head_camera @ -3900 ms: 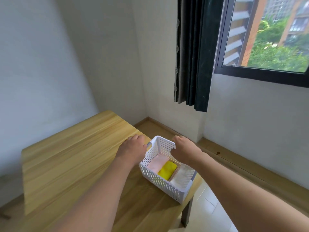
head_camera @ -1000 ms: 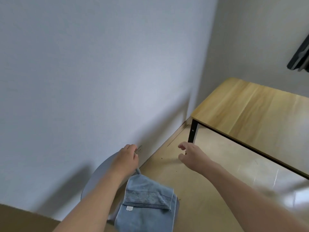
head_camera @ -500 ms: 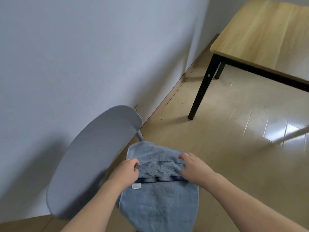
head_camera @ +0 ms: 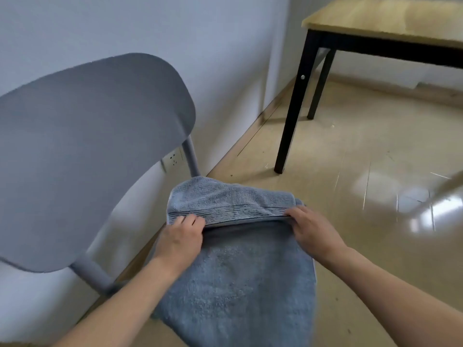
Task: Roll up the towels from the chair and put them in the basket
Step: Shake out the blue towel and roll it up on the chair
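A blue towel (head_camera: 235, 279) lies spread over the seat of a grey chair (head_camera: 92, 136). Its far end is folded back toward me into a flap with a ribbed band along the edge. My left hand (head_camera: 181, 240) pinches the left end of that folded edge. My right hand (head_camera: 313, 230) pinches the right end. The basket is out of view.
The chair's rounded backrest stands at the left, close to a white wall with a socket (head_camera: 172, 157). A wooden table (head_camera: 385, 23) with black legs (head_camera: 290, 113) stands at the upper right. Glossy beige floor (head_camera: 375, 171) spreads to the right.
The view has come closer to the chair. Both hands have taken the towel's banded far edge and folded it toward me, so a flap now lies over the towel.
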{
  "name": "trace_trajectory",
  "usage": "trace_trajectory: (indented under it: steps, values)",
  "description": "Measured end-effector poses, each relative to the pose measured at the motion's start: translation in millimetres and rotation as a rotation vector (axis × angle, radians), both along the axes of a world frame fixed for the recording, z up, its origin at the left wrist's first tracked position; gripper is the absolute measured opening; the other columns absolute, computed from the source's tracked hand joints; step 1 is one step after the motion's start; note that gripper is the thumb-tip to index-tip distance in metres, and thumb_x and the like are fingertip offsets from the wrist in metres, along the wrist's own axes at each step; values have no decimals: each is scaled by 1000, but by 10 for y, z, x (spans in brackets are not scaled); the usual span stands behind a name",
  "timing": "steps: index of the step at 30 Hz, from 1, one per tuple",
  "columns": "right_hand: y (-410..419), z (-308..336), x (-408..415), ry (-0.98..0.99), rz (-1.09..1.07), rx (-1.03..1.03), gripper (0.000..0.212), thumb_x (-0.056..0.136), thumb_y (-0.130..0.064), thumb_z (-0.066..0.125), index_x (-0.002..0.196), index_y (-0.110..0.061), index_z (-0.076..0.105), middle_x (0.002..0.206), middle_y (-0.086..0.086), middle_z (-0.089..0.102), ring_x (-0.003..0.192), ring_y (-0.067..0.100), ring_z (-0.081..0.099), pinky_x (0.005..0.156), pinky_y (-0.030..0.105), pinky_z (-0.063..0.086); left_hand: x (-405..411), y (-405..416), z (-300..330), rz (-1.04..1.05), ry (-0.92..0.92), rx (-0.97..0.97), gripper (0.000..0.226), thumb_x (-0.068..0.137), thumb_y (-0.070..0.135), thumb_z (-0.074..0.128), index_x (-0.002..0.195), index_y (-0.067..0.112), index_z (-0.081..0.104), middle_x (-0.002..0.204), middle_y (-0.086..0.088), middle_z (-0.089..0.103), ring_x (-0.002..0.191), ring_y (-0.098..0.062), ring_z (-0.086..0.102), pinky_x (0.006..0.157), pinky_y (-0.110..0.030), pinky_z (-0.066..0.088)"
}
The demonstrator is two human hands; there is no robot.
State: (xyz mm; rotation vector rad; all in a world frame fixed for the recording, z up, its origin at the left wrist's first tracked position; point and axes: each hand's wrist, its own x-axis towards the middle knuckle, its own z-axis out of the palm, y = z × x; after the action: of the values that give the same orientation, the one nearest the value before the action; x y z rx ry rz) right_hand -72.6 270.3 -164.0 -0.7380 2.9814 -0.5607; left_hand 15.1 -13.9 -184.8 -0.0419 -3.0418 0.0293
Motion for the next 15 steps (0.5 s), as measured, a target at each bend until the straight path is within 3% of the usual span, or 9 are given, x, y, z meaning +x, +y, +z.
trace_trajectory:
  steps: [4,10,14,15]
  values:
    - [5,703,156,50,-102,-179,20,95,-11,45,99,-14,64,97,5,64,88,26,59,75,37,48,74,58,638,325,125,271,21,87,4,44,101,12,57,96,-11,65,84,-36,59,61,-34,37]
    - [38,1801,541,90,-214,-338,23,96,-11,41,100,-11,64,92,3,61,85,22,54,65,27,38,267,160,1755,311,320,546,26,92,9,39,107,13,60,95,-11,65,78,-28,48,66,-32,37]
    - [61,2096,788,-123,-253,-478,22,95,-10,42,87,-13,62,83,5,62,75,20,54,59,27,42,431,268,2174,288,206,794,17,93,15,46,81,8,57,76,-8,57,77,-29,51,60,-32,35]
    - [61,2183,834,-190,-269,-543,23,95,-9,42,87,-12,62,81,6,61,73,20,54,60,29,45,485,305,2282,282,176,911,14,93,15,48,84,11,57,75,-6,55,74,-27,50,57,-31,35]
